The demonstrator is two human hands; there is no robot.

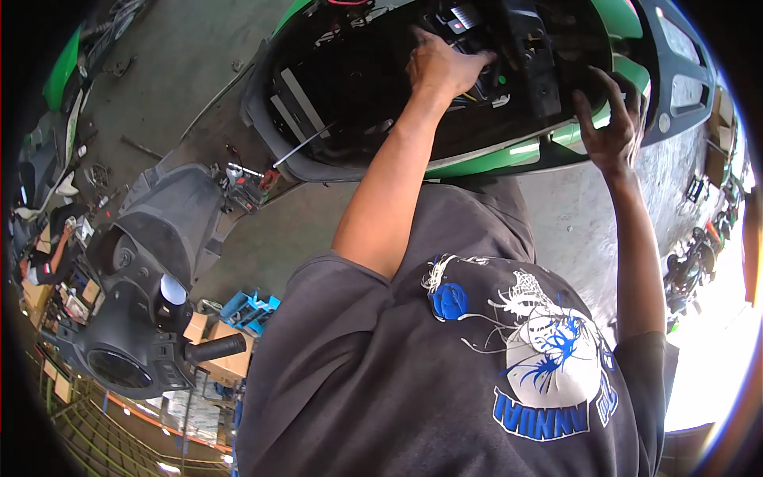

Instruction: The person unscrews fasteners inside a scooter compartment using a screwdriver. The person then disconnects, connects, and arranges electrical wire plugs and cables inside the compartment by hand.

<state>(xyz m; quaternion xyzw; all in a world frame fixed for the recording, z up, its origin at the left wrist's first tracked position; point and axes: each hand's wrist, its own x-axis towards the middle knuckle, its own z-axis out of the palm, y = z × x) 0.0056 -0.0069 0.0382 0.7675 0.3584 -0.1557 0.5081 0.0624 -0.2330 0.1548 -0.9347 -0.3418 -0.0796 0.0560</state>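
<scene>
A scooter body [493,159] with green side panels lies in front of me, its dark inner bay uncovered. My left hand [449,67] reaches into the bay, thumb and a finger spread over a black part [469,36]; its other fingers are partly hidden. Whether it grips that part I cannot make out. Over the bay's rear edge, beside the green panel [632,75], my right hand [612,127] is held with its fingers apart and nothing visible in them. Loose wires show just below my left hand.
A long screwdriver [302,147] and red-and-black tools [253,191] lie at the scooter's front. The handlebar [214,348] and dark front cover [159,207] stand to the left. Cardboard boxes [230,350] and a blue rack [248,310] are beyond. Another person [56,246] sits far left.
</scene>
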